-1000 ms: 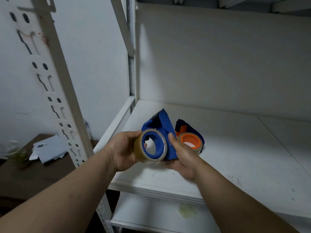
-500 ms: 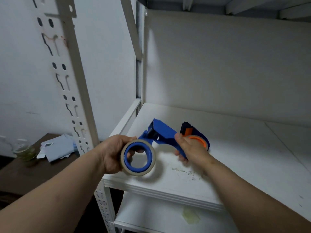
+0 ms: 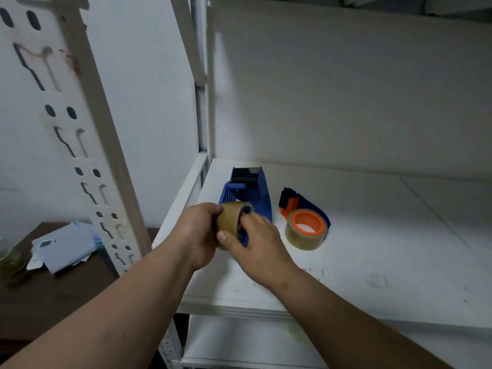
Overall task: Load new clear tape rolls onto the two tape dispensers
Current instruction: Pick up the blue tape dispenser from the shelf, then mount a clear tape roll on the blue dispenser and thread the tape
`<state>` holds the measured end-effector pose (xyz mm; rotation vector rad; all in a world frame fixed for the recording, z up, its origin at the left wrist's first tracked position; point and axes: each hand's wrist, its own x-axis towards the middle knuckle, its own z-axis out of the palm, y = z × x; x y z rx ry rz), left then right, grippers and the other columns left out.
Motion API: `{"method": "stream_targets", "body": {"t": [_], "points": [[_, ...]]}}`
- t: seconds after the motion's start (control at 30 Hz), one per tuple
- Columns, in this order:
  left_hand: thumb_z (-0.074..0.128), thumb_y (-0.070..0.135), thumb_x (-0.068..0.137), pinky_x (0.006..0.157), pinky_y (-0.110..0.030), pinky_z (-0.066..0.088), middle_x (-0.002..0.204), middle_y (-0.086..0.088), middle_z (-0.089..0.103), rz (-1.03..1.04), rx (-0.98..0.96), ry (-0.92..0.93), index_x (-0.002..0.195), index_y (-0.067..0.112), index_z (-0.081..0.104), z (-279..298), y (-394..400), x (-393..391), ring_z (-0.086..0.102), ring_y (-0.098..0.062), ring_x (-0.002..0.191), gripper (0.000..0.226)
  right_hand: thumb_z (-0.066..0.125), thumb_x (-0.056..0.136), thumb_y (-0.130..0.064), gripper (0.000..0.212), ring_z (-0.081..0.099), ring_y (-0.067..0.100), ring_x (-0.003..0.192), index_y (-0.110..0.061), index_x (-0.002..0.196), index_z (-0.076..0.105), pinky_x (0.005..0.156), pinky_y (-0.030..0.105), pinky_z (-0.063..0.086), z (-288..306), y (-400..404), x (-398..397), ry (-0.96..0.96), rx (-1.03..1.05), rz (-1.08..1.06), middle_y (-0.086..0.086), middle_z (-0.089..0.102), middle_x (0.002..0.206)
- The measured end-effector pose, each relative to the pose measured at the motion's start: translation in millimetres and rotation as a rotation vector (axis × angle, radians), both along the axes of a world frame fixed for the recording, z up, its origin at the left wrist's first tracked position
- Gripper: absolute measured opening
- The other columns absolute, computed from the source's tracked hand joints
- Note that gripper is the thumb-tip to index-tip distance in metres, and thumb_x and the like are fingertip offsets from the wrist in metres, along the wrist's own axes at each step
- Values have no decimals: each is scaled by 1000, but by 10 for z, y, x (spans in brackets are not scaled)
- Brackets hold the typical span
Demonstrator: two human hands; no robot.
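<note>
A tan tape roll [image 3: 229, 219] with a blue core is held between both hands just above the shelf's front left. My left hand [image 3: 197, 235] grips its outer face from the left. From the right, my right hand [image 3: 255, 243] holds the roll with its thumb on the rim and its fingers at the core. Behind the roll the blue dispenser [image 3: 249, 191] lies on the white shelf [image 3: 372, 251], its toothed blade pointing to the back. The second dispenser [image 3: 294, 202], blue and orange, lies to the right, with a tape roll on its orange hub [image 3: 306, 230].
A slotted white upright [image 3: 87, 145] of the rack stands at the left, with a back post [image 3: 203, 83] at the shelf corner. Left of the rack, a dark table [image 3: 40, 288] holds white papers [image 3: 62, 246] and a glass [image 3: 9, 258]. A lower shelf [image 3: 239, 344] shows beneath.
The blue dispenser has left my right hand and now lies on the shelf. My right hand has come over to the roll, which has turned its tan outer face up.
</note>
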<state>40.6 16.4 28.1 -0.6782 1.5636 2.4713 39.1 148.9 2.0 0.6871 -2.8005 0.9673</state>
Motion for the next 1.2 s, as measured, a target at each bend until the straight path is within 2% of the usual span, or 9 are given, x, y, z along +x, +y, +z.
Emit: {"method": "stream_targets", "body": {"t": [0.27, 0.37, 0.43, 0.57, 0.7, 0.83, 0.93, 1.03, 1.2], "points": [[59, 14, 91, 82, -39, 44, 98, -15, 70, 82, -52, 38, 105, 4, 68, -10, -10, 8, 62, -28, 83, 19, 50, 94, -32, 22, 58, 18, 93, -19, 110, 58, 79, 35, 50, 54, 79, -12, -193, -218, -20, 2, 61, 104], [55, 10, 94, 66, -29, 51, 96, -10, 67, 263, -42, 0, 92, 10, 62, 29, -121, -65, 60, -22, 77, 8, 48, 96, -27, 21, 57, 19, 82, -13, 111, 55, 65, 31, 46, 28, 213, -120, -196, -257, -212, -2, 57, 86], [50, 7, 96, 55, -30, 48, 91, -7, 66, 292, -113, 33, 92, 12, 59, 63, -167, -88, 58, -19, 73, 11, 45, 97, -25, 27, 57, 20, 81, -8, 118, 50, 64, 31, 48, -10, 282, -196, -163, -98, -260, 0, 55, 86], [46, 4, 95, 58, -28, 39, 82, -4, 61, 266, -271, 111, 82, 19, 55, 115, -125, -80, 54, -19, 69, 22, 43, 94, -18, 25, 55, 24, 91, -10, 116, 51, 76, 28, 46, -59, 208, -286, -89, 316, -138, 6, 57, 100], [46, 4, 93, 78, -35, 44, 89, -7, 62, 254, -366, 180, 83, 22, 55, 110, -124, -76, 54, -24, 81, 22, 49, 85, -10, 43, 46, 28, 123, -13, 128, 48, 112, 40, 23, -148, 77, -509, 77, 643, -98, 9, 55, 130], [46, 6, 91, 73, -33, 43, 84, -3, 62, 228, -451, 204, 84, 25, 55, 96, -167, -94, 54, -22, 79, 22, 54, 78, -7, 58, 28, 27, 140, -16, 133, 43, 118, 53, 2, -233, -8, -684, 57, 787, -142, 9, 46, 141], [45, 5, 90, 67, -29, 41, 81, -2, 59, 200, -488, 225, 81, 25, 53, 108, -169, -127, 52, -20, 75, 23, 52, 80, -11, 62, 18, 24, 144, -20, 140, 36, 118, 54, -1, -267, -18, -682, 23, 703, -148, 6, 35, 150], [44, 3, 90, 65, -28, 42, 80, -2, 60, 189, -489, 267, 81, 25, 53, 160, -68, -179, 52, -18, 72, 25, 53, 80, -12, 65, 28, 21, 137, -23, 141, 35, 118, 48, 5, -197, 15, -674, 10, 482, -197, 1, 38, 146], [43, 2, 90, 64, -26, 45, 85, -2, 62, 137, -449, 353, 87, 22, 56, 318, 334, -275, 56, -17, 75, 24, 49, 87, -19, 31, 53, 23, 113, -26, 116, 57, 96, 36, 32, 96, 241, -631, 63, 165, -283, -2, 59, 118]]}}
